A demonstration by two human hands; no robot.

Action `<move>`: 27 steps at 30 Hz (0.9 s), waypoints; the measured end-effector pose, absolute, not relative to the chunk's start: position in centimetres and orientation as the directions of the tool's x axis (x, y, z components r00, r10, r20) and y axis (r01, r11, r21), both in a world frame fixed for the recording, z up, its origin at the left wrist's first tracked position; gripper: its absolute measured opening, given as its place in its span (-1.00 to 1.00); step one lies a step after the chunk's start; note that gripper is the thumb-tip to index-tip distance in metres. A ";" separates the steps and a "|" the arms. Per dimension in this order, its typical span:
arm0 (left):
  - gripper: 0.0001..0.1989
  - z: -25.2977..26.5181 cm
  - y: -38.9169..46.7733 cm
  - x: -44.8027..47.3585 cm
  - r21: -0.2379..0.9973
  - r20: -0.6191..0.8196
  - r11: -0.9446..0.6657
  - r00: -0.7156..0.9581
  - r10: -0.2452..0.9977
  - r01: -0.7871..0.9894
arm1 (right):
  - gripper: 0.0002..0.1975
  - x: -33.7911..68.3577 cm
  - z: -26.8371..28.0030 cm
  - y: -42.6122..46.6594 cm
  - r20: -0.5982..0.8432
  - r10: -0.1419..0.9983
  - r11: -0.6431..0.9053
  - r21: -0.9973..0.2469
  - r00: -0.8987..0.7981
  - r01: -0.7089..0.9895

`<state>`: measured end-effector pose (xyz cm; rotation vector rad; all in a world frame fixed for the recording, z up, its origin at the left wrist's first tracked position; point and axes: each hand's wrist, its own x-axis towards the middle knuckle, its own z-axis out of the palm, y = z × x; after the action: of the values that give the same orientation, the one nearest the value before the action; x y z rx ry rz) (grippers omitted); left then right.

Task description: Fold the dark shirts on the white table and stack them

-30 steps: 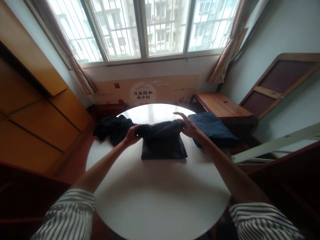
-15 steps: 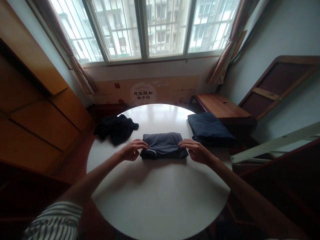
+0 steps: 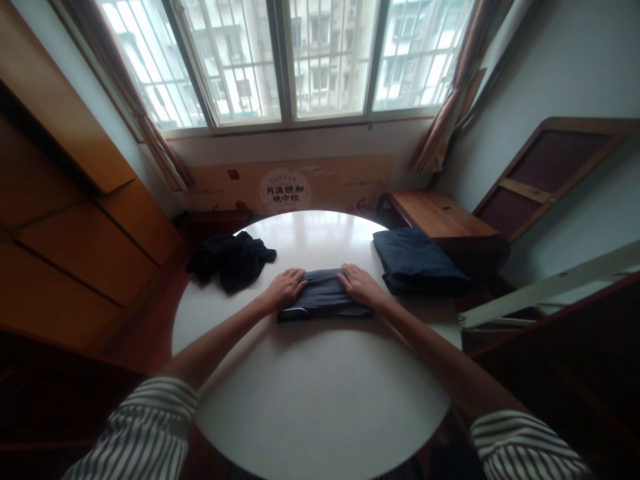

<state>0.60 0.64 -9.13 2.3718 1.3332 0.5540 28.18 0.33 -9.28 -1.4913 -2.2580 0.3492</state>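
Note:
A dark grey folded garment [image 3: 323, 293] lies as a flat rectangle on the white round table [image 3: 325, 400]; its exact kind is hidden by the folds. A thin white curved stripe shows at its near left corner. My left hand [image 3: 289, 288] rests on its left end, palm down with fingers stretched over the cloth. Over the right end, my right hand [image 3: 359, 283] lies flat in the same way, fingers pointing to the far edge. Between the two hands the grey cloth is pressed down.
A crumpled black cloth [image 3: 233, 259] lies at the table's left far side. On the right sits a folded dark navy cloth [image 3: 420, 261], near the edge. Beyond stand a low wooden table [image 3: 445, 212] and the window wall; wooden cabinets [image 3: 95, 247] are on the left.
Both hands have moved from the garment's side edges up onto its top, further from me, and their fingers have straightened out. The garment looks flatter.

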 end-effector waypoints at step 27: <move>-0.36 -7.6 -1.0 -2.3 0.110 0.202 -0.868 0.845 0.496 0.484 | -0.75 23.9 -6.7 -16.6 0.304 0.464 0.843 0.135 -0.832 0.520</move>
<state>-2.26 -1.03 -7.62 2.9645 0.7881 0.3467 23.90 -16.64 -6.68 -0.7516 -2.7623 -0.3094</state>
